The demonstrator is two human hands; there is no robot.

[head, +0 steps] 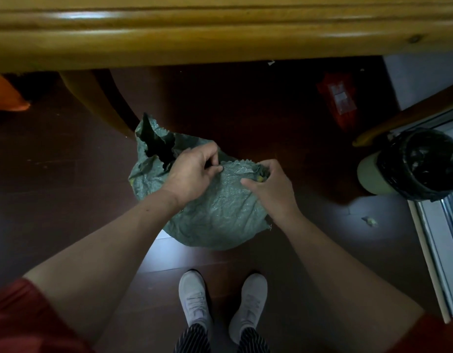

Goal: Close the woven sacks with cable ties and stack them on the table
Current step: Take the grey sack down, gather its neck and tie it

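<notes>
Green woven sack point(215, 215) sits on the floor point(67, 174) below the table point(220, 34) edge. Left hand point(192, 171) and right hand point(268, 184) each pinch its open rim, grip closed on fabric.

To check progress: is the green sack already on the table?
No, the green sack stands on the dark floor, below the table edge, its mouth open.

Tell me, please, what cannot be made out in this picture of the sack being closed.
Head view only:
- Contents of the woven sack: hidden by its fabric; the mouth is dark.
- Any cable tie: none discernible; the left hand and right hand cover the rim they grip.
- Top of the table: cut off by the upper edge, so stacked sacks are unseen.
- Label of the red packet: dim, blurred.
</notes>
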